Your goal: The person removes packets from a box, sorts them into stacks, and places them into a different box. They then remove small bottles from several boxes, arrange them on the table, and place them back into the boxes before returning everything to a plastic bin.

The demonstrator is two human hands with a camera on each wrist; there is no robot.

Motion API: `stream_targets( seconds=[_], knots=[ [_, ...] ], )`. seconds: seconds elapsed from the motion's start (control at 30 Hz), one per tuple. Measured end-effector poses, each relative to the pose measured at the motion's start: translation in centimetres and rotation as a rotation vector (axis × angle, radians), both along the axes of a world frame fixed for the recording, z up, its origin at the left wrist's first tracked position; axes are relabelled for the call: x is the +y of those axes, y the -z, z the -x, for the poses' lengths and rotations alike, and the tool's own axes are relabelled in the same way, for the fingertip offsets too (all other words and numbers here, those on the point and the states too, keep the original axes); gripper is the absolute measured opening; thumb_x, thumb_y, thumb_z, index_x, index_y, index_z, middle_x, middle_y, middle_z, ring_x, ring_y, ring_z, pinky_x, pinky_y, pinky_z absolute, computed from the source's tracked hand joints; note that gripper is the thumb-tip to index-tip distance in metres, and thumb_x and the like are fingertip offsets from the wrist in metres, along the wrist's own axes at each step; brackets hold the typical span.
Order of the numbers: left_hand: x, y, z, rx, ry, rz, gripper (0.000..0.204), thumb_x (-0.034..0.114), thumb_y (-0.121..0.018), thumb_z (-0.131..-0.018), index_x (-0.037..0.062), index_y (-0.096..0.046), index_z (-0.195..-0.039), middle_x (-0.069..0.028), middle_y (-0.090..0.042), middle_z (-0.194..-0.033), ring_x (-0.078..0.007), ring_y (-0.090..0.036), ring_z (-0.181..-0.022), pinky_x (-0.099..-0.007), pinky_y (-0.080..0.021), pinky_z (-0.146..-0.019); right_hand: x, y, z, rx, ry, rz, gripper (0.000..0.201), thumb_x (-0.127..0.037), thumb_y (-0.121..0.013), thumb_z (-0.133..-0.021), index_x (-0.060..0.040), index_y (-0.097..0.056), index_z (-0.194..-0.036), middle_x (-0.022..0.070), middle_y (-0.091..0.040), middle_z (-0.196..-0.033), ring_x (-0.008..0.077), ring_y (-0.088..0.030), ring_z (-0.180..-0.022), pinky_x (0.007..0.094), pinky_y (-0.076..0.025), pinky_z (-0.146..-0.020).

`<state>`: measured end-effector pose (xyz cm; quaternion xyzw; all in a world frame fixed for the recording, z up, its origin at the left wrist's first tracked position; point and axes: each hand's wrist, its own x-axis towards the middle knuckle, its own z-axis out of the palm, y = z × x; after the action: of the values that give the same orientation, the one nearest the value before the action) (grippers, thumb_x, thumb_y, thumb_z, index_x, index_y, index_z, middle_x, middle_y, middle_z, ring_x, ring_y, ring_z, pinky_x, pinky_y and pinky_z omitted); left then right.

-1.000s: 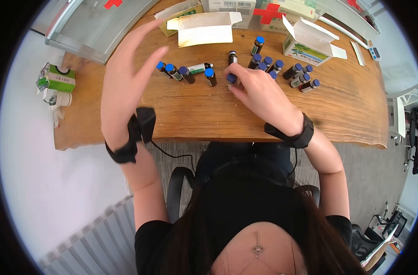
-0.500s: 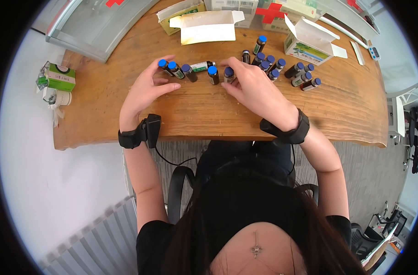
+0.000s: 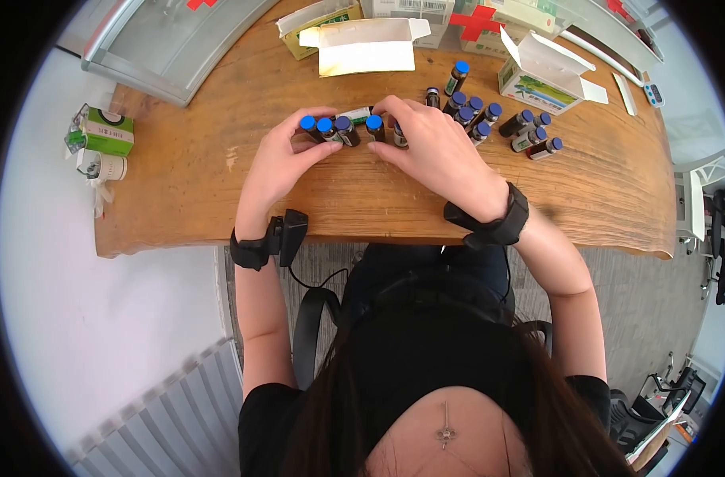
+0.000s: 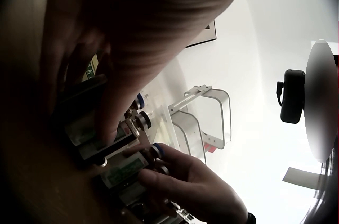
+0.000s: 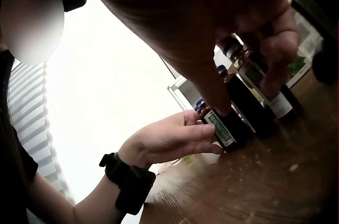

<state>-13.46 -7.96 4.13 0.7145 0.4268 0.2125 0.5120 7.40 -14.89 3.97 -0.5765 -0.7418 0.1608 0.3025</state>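
In the head view, the left hand (image 3: 276,165) curls round three upright dark vials with blue caps (image 3: 325,126), its thumb tip by the rightmost. The right hand (image 3: 448,155) has thumb and fingers round a bright-blue-capped vial (image 3: 374,124) and a darker one (image 3: 400,137), partly hidden by the hand. Behind, between the hands, a vial with a green-and-white label (image 3: 352,118) lies on its side. The right wrist view shows the left thumb touching a green-labelled vial (image 5: 220,128) and the right fingers at a white-labelled vial (image 5: 280,105).
Several blue-capped vials (image 3: 464,117) stand right of the right hand, with another group (image 3: 529,141) farther right. An open green-and-white box (image 3: 541,83), an open white carton (image 3: 366,56) and more boxes stand at the back. A green box (image 3: 108,133) is at far left.
The left hand has come down and moved right, bringing its three vials closer to the right hand. The right hand has shifted left with its dark vial, up to the bright-blue-capped one.
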Motion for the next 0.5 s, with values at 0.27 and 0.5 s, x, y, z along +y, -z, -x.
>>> stream_targets(
  seconds=[0.27,0.5],
  knots=[
    [-1.2,0.7,-1.3,-0.046,-0.014,-0.076,0.038,0.0,-0.065,-0.083,-0.0005,-0.055,-0.12,-0.0089,-0.06,-0.113,-0.0149,-0.061,-0.098,-0.0287,-0.05,-0.088,0.2,0.3,0.1,0.004,-0.001,-0.014,0.025,-0.017,-0.067,-0.081,-0.0004,-0.054,-0.095,0.0172,-0.061,-0.082,0.0354,-0.063,-0.076,0.0428,-0.052,-0.062],
    [-1.7,0.5,-2.3,-0.016,-0.04,-0.087,0.037,0.001,-0.066,-0.083,0.0005,-0.056,-0.118,-0.0075,-0.06,-0.109,-0.0143,-0.061,-0.097,-0.0282,-0.051,-0.085,0.1,0.3,-0.1,0.022,0.017,-0.027,0.025,-0.015,-0.067,-0.081,0.001,-0.052,-0.093,0.0179,-0.061,-0.082,0.036,-0.063,-0.077,0.043,-0.052,-0.062]
  ],
)
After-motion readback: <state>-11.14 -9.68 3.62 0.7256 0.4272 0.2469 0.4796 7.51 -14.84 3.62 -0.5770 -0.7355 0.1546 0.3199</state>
